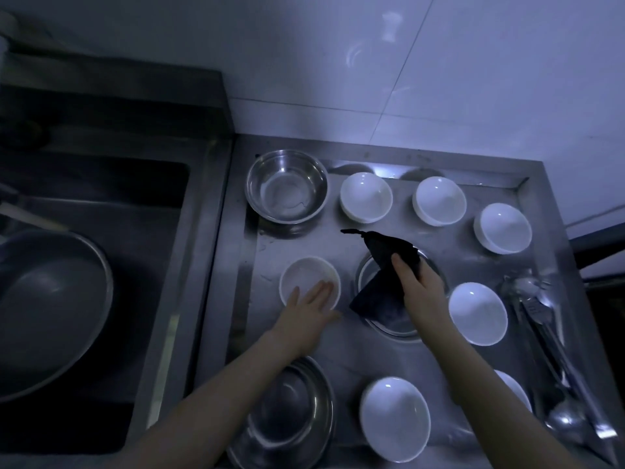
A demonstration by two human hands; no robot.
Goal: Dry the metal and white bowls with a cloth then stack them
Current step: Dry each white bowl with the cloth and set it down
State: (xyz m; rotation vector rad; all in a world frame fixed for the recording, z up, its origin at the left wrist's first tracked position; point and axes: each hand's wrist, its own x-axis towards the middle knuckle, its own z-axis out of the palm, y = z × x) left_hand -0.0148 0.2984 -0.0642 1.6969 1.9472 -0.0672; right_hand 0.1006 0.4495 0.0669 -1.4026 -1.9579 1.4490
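Right hand [417, 282], grasping a dark cloth [378, 275], is held over a round steel bowl [395, 324]; left hand [309, 308], released, is laid flat on a small white bowl [306, 280].

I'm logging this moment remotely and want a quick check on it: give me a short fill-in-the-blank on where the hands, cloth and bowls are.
1. The right hand holds a dark ____ over the middle metal bowl.
2. The left hand reaches onto a ____ bowl that stands apart from the others.
3. The metal bowl at the far left of the tray sits upright and ____ of any other bowl.
4. The spoons lie along the tray's ____ edge.

Missing words: cloth; white; empty; right
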